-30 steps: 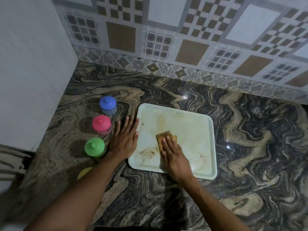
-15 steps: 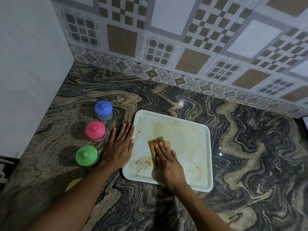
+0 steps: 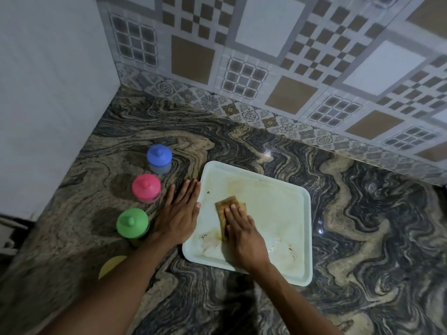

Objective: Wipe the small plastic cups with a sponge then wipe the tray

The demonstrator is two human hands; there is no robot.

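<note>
Tray (image 3: 278, 209) — right grip (image 3: 244, 240) flat, pressing sponge (image 3: 226, 204); left grip (image 3: 179, 218) flat against left rim — cups (image 3: 146, 188) just beyond.

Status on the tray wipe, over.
Right hand flat on sponge, on tray. Left hand flat, bracing tray rim. Cups lined up left, nothing blocking.
</note>
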